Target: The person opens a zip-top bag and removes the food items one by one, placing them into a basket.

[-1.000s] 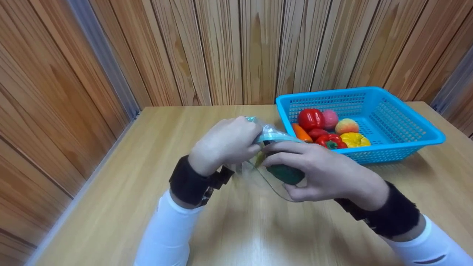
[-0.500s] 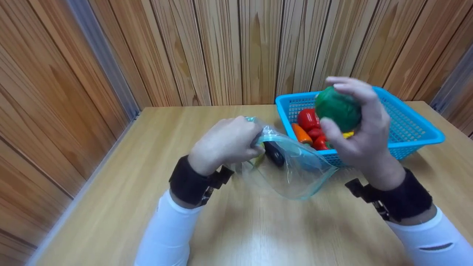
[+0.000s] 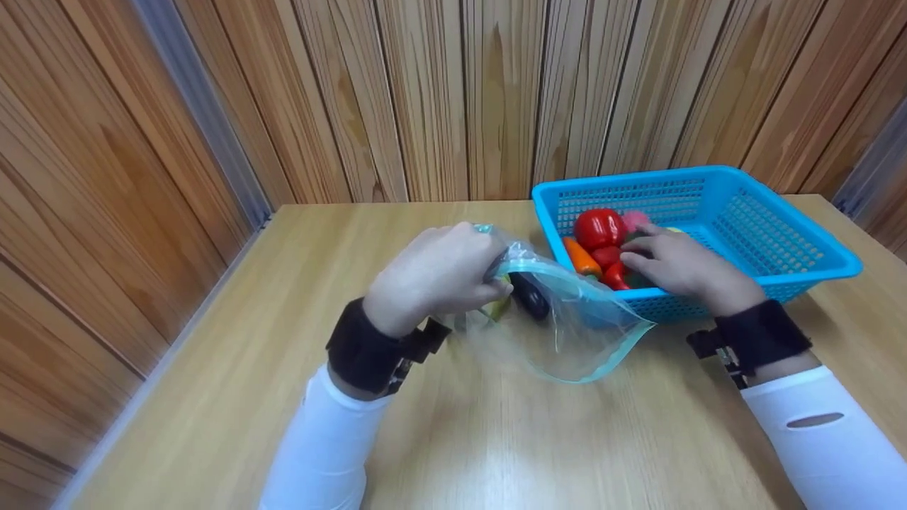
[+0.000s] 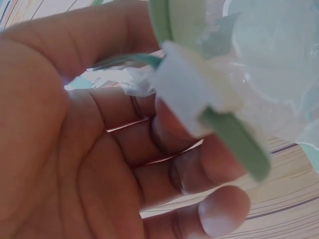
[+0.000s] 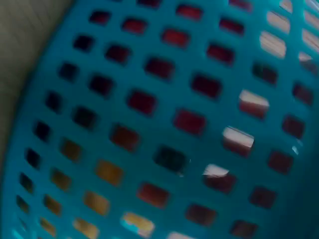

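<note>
My left hand [image 3: 443, 269] pinches the top edge of a clear zip bag [image 3: 581, 329] with a pale teal rim, its mouth gaping to the right. In the left wrist view a white slider [image 4: 184, 87] on a green strip lies at the fingertips. Inside the bag are a dark purple eggplant [image 3: 529, 297] and a yellow-green piece [image 3: 497, 307] half hidden by the hand. My right hand [image 3: 684, 265] reaches down into the blue basket [image 3: 801, 273], fingers curved over a green cabbage [image 3: 638, 278] that the hand mostly covers. The right wrist view faces the basket's perforated wall [image 5: 164, 139].
Around the right hand in the basket lie a red tomato-like piece [image 3: 601, 228], a carrot [image 3: 582, 258], a red bell pepper [image 3: 616, 277] and a pink fruit [image 3: 635, 219]. Wood-panelled walls [image 3: 425, 99] border the wooden table [image 3: 468, 439] behind and at left.
My right hand brought the green cabbage from the bag's mouth up over the basket, then lowered it among the produce. The bag's right side has spread out; my left hand stays in place.
</note>
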`<action>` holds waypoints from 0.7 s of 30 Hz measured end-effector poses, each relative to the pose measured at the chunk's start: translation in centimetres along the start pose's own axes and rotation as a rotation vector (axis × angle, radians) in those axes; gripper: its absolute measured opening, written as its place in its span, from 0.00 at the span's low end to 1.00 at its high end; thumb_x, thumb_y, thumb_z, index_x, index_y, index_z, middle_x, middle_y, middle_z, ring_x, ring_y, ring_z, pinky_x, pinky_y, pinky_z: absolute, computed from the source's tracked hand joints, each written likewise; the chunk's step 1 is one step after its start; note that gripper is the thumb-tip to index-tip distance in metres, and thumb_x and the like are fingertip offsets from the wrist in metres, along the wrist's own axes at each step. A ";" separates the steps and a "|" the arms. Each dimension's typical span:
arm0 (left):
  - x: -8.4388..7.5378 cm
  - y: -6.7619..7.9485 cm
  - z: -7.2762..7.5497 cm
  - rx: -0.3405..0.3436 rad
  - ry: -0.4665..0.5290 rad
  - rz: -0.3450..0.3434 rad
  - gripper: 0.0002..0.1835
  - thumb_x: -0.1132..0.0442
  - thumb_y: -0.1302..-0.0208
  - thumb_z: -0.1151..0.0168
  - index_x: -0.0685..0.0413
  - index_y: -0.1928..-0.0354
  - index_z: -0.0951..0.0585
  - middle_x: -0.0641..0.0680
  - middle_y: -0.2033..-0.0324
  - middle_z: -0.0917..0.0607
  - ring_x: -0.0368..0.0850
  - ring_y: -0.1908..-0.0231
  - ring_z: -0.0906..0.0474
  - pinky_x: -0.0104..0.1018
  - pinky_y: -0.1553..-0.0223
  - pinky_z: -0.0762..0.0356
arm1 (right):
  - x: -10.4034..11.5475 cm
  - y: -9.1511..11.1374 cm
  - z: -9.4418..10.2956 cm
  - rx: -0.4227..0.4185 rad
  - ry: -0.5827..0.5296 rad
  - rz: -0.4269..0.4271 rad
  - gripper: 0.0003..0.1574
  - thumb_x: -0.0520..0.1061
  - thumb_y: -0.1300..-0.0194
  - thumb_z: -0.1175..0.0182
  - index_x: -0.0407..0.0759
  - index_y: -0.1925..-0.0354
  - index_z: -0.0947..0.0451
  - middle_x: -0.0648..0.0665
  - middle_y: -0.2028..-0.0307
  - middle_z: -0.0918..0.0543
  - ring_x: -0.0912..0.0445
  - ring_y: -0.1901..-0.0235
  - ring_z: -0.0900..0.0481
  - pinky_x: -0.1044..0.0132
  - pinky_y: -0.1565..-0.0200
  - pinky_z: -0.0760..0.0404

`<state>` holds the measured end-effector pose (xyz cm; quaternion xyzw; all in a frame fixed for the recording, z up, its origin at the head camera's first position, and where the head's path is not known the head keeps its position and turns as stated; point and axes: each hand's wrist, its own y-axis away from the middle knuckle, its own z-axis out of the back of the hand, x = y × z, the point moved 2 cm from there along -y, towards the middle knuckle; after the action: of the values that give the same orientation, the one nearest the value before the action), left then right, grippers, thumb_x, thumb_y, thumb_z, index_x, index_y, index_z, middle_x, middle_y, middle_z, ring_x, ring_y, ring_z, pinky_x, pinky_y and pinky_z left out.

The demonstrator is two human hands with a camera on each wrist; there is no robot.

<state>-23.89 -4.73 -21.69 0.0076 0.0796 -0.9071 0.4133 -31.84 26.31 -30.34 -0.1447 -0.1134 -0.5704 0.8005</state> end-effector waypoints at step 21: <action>0.4 -0.5 -0.4 -0.049 0.116 0.055 0.21 0.82 0.50 0.41 0.53 0.57 0.18 0.49 0.69 0.19 0.41 0.72 0.26 0.30 0.74 0.27 | 12.5 5.4 2.3 -1.106 -0.296 0.899 0.17 0.40 0.39 0.49 0.31 0.77 0.21 0.38 0.80 0.19 0.46 0.83 0.26 0.78 0.63 0.23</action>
<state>-24.51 -4.66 -22.05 0.0524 0.1254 -0.8911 0.4330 -22.74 17.82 -24.38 -0.6365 0.1546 -0.1349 0.7435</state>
